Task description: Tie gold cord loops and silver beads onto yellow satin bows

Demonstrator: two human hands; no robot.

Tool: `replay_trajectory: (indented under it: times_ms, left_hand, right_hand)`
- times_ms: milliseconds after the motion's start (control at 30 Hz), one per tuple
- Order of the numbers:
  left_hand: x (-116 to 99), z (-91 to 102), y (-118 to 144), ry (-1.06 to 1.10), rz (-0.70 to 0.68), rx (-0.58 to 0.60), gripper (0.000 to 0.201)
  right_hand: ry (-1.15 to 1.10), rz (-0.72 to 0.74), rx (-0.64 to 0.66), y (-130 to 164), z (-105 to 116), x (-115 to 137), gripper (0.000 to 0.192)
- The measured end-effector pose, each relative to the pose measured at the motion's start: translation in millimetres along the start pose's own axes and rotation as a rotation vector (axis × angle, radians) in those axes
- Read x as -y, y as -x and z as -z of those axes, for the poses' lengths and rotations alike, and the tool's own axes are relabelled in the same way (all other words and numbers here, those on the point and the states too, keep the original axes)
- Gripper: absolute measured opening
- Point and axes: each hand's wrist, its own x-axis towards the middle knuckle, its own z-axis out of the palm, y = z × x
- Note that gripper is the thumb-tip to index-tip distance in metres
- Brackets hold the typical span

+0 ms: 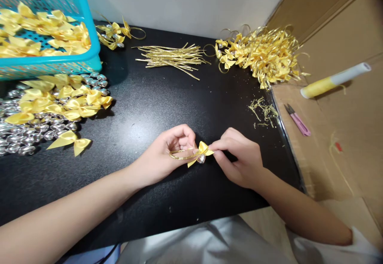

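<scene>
**Inspection: two hands closed on one yellow bow with bell, at the near middle of the black table**

Count. Two hands in view, both belonging to the one person. One bow assembly in hand. One loose yellow bow lies alone at the left. One turquoise basket, holding bows too many to count. One heap of silver bells with a further cluster of bows on top; neither can be counted. One bundle of gold wire ties at the back. One large pile of finished pieces at the back right, and a small group beside the basket. One scatter of gold trimmings. One pair of pink snips and one yellow-and-white tube rest on the cardboard to the right.

Grip. The left hand has its fingers curled in, thumb and forefinger pinched together on the gold wire loop. The right hand pinches the right tip of the held bow between thumb and forefinger. Neither hand stands open.

Condition of the piece. The held bow is small, yellow satin, with two pointed tails. A silver bell hangs just under its knot. The gold loop runs leftward from the knot into the left hand. The piece is held just above the black table, between the two hands, well apart from all the piles.
</scene>
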Motion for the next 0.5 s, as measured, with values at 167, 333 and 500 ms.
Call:
replay_trajectory:
  times_ms: [167,333,500]
  left_hand:
    - [-0.8,-0.7,0.1,0.02,0.003,-0.012,0.025]
    - [-1.9,-1.3,-0.1,0.039,0.007,-0.009,0.024]
    - [-1.2,-0.9,-0.5,0.042,0.0,-0.016,0.024]
  right_hand:
    - [-0.02,-0.034,-0.024,0.1,-2.3,1.0,0.017]
    - [-0.062,-0.057,-0.056,0.2,-6.3,1.1,0.017]
    - [-0.087,-0.08,-0.085,0.1,-9.5,1.2,0.017]
